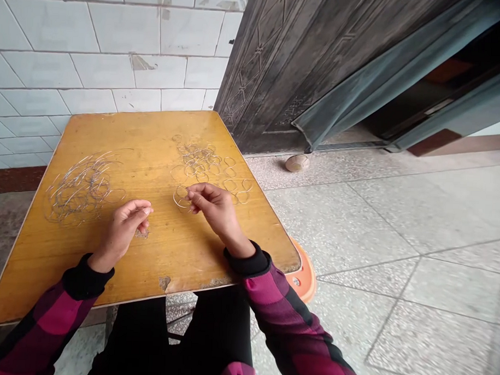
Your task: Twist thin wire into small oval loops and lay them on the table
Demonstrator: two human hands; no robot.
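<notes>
My right hand point(212, 205) pinches a thin wire ring point(175, 198) between thumb and fingertips, just above the wooden table point(157, 261). The ring hangs out to the left of the fingertips. My left hand point(128, 222) is a short way to the left, its thumb pressed to the fingers; whether anything is in that pinch is too small to tell. Left of it lies a tangled pile of curved wires point(80, 190). Beyond my right hand, several small twisted wire loops point(199, 158) are spread out, some in figure-eight shapes.
White wall tiles point(120, 32) stand behind the table. To the right are a dark carved door point(274, 62), a grey-green curtain point(360, 93) and a roundish stone-like object point(297, 163) on the floor. An orange plastic stool point(306, 274) shows under the table's right corner.
</notes>
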